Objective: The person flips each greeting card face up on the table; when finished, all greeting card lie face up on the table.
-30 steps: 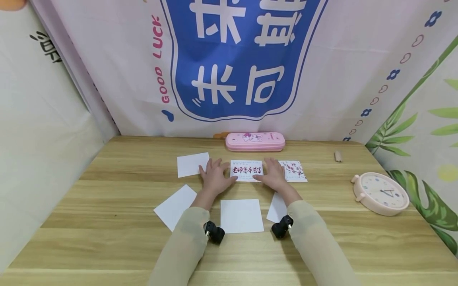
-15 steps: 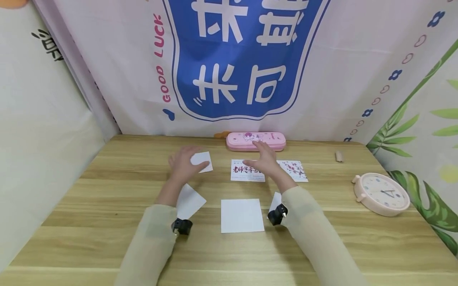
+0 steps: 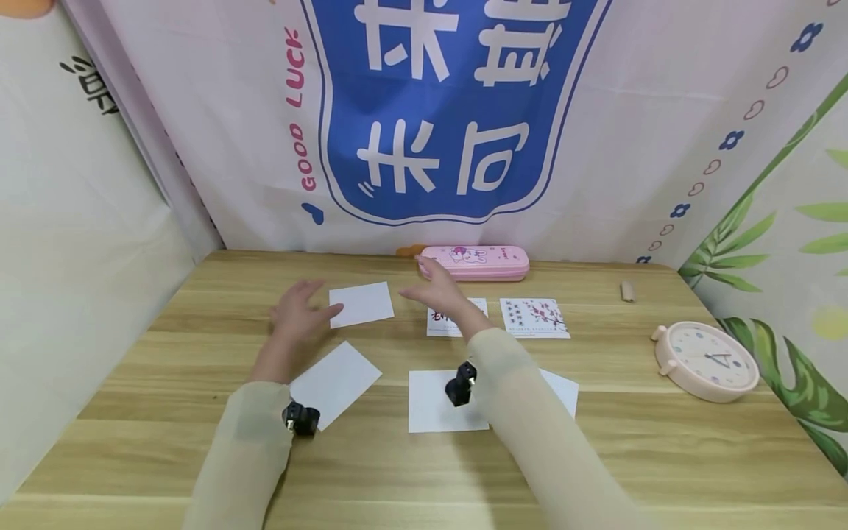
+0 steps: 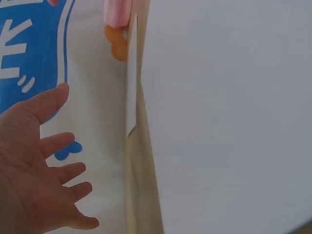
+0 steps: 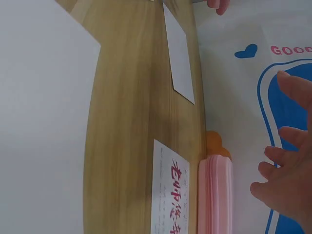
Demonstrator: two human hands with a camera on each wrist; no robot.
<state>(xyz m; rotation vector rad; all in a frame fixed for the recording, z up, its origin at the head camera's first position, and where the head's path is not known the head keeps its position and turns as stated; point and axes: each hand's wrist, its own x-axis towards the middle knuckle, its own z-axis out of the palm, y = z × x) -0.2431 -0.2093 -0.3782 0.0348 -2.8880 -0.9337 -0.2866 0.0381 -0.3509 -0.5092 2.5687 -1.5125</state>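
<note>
My left hand (image 3: 296,316) hovers just left of a blank white card (image 3: 361,304) at the back left, its fingers spread and holding nothing. On the other side of that card, my right hand (image 3: 442,288) is raised with its fingers apart. Below it lies a card with red writing (image 3: 440,324), partly hidden by the hand and wrist. To its right is a card printed with red blossoms (image 3: 535,318). Nearer me lie a tilted blank card (image 3: 336,384), a blank card (image 3: 427,401) in the middle, and another blank card (image 3: 561,390) partly covered by my right sleeve.
A pink pencil case (image 3: 474,263) stands against the back cloth. On the right are a round pink clock (image 3: 706,361) and a small beige block-like object (image 3: 627,291). Printed cloths border the wooden table (image 3: 199,442).
Both hands have left the red-writing card. My left hand has moved left past the back-left card, and my right hand has swung left toward it. The blossom card is now uncovered.
</note>
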